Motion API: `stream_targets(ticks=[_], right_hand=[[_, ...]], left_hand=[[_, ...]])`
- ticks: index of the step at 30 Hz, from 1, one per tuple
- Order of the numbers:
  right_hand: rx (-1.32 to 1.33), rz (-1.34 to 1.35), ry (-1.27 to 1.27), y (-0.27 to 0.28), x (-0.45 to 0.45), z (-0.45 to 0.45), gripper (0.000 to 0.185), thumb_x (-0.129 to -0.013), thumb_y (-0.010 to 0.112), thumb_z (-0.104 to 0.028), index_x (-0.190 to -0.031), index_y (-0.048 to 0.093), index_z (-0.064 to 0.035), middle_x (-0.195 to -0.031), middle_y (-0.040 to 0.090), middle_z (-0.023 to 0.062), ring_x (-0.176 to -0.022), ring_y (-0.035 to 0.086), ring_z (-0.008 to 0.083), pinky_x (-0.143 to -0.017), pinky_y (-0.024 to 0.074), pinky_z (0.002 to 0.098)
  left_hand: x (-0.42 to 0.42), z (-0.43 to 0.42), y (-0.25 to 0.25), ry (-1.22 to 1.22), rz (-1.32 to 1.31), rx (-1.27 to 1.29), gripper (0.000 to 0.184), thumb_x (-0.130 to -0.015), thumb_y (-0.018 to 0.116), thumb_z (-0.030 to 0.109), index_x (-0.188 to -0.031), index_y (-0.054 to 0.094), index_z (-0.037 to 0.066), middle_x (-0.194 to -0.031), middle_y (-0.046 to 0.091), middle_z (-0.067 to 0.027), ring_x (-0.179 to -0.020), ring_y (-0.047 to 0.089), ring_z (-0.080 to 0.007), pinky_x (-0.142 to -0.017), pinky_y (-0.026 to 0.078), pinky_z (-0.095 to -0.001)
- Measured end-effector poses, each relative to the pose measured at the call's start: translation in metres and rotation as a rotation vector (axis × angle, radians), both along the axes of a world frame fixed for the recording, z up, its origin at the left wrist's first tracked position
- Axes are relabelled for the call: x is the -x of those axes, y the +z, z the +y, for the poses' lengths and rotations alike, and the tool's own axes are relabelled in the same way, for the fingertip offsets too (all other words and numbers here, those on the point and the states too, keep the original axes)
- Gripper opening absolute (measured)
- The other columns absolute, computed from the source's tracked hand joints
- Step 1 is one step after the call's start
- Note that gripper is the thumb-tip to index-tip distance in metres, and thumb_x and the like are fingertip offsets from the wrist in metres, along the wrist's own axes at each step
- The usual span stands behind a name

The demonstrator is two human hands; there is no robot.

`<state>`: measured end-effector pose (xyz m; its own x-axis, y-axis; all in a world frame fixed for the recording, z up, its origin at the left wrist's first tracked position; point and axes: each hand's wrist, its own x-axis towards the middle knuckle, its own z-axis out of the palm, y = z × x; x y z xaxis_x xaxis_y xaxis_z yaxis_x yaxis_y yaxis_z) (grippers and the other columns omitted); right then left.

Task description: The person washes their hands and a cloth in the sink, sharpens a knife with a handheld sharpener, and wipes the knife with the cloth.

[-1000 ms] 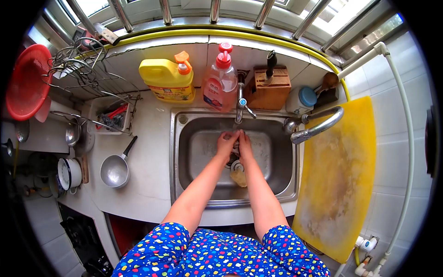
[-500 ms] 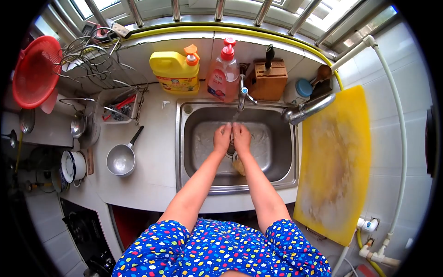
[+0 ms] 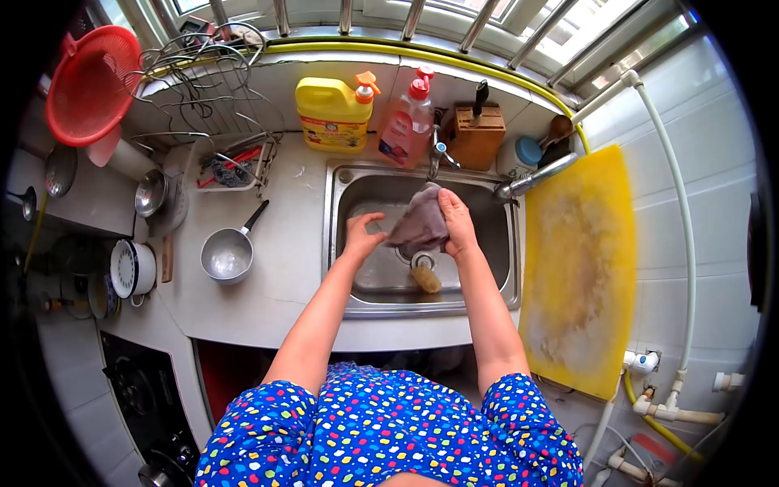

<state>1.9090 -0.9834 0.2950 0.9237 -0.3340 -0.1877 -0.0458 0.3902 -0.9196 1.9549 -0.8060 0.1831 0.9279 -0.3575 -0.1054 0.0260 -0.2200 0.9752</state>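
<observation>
Where the cloth (image 3: 418,223) hangs: over the sink (image 3: 406,309), likely for drips.
Right hand (image 3: 459,221): gripping its edge.
Left hand (image 3: 361,235): half-spread, just beside.

We held a greyish-purple cloth (image 3: 419,223) in our right hand (image 3: 458,225) over the metal sink (image 3: 406,310), our left hand (image 3: 361,238), loosely curled, just beside the cloth's left corner. A tan lump (image 3: 426,280) lay by the drain (image 3: 403,256). On our left, a saucepan (image 3: 226,256) stood on the counter (image 3: 280,203).

Arms (image 3: 318,318) outstretched, left hand (image 3: 362,236) unclenched, right hand (image 3: 459,222) in a pinch
</observation>
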Motion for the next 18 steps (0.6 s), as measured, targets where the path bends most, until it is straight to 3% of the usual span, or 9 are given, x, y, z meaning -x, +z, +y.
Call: stream_targets(ticks=[1,4,9,13,15,17,18], right_hand=[[-0.031,0.013,0.051,0.013,0.0,0.01,0.026,-0.089,0.05,-0.029,-0.098,0.057,-0.0059,-0.086,0.06,0.0,-0.074,0.056,0.0083,-0.067,0.0467,0.0226],[-0.043,0.014,0.15,0.038,-0.001,0.022,0.025,-0.09,0.049,-0.028,-0.1,0.056,-0.0058,-0.085,0.059,-0.0008,-0.072,0.055,0.0071,-0.064,0.0453,0.02],[-0.124,-0.032,0.228,0.083,-0.005,0.026,0.024,-0.091,0.047,-0.025,-0.1,0.055,-0.0049,-0.087,0.06,0.003,-0.076,0.059,0.0112,-0.067,0.0491,0.0241],[-0.079,-0.117,0.107,0.092,-0.014,0.001,0.02,-0.09,0.049,-0.023,-0.093,0.057,-0.0047,-0.083,0.062,0.0034,-0.073,0.059,0.0115,-0.067,0.0496,0.0258],[-0.049,-0.105,0.069,0.088,-0.013,-0.01,0.02,-0.089,0.05,-0.022,-0.09,0.058,-0.0041,-0.081,0.062,0.0026,-0.073,0.059,0.0109,-0.065,0.0479,0.0245],[0.342,0.007,0.098,0.059,-0.015,-0.032,0.023,-0.088,0.051,-0.023,-0.09,0.059,-0.002,-0.082,0.062,0.0037,-0.074,0.059,0.0106,-0.066,0.0456,0.0231],[0.683,0.139,0.124,0.053,-0.013,-0.033,0.029,-0.087,0.052,-0.027,-0.096,0.06,-0.0011,-0.082,0.063,0.0049,-0.076,0.06,0.0158,-0.068,0.0446,0.0262]], left_hand=[[0.001,0.0,0.013,0.004,-0.006,0.005,0.048,-0.059,0.07,0.011,-0.106,0.059,0.014,-0.115,0.047,-0.0116,-0.113,0.037,-0.0273,-0.099,0.029,-0.0345],[-0.002,-0.004,0.039,-0.19,-0.062,0.236,0.071,-0.06,0.066,0.012,-0.127,0.042,0.013,-0.125,0.041,-0.0128,-0.123,0.03,-0.0254,-0.102,0.024,-0.0326],[-0.007,0.001,0.072,-0.439,0.012,0.299,0.062,-0.069,0.068,0.018,-0.124,0.043,0.005,-0.12,0.045,-0.0088,-0.118,0.037,-0.0209,-0.1,0.027,-0.0308],[-0.02,0.013,0.079,-0.652,0.104,0.292,0.051,-0.071,0.069,0.022,-0.114,0.051,0.002,-0.109,0.054,-0.0049,-0.106,0.048,-0.0147,-0.094,0.034,-0.0277],[-0.007,0.024,0.104,-0.577,0.499,0.795,0.039,-0.076,0.062,0.017,-0.111,0.053,0.003,-0.106,0.057,-0.0043,-0.101,0.052,-0.0127,-0.088,0.041,-0.027],[-0.003,0.026,0.131,-0.506,0.596,1.067,0.041,-0.079,0.057,0.016,-0.117,0.048,0.003,-0.111,0.056,-0.0057,-0.103,0.052,-0.0154,-0.09,0.041,-0.0299],[-0.002,0.028,0.136,-0.444,0.649,1.124,0.041,-0.081,0.054,0.016,-0.119,0.045,0.004,-0.112,0.055,-0.0068,-0.104,0.053,-0.018,-0.092,0.041,-0.0314]])
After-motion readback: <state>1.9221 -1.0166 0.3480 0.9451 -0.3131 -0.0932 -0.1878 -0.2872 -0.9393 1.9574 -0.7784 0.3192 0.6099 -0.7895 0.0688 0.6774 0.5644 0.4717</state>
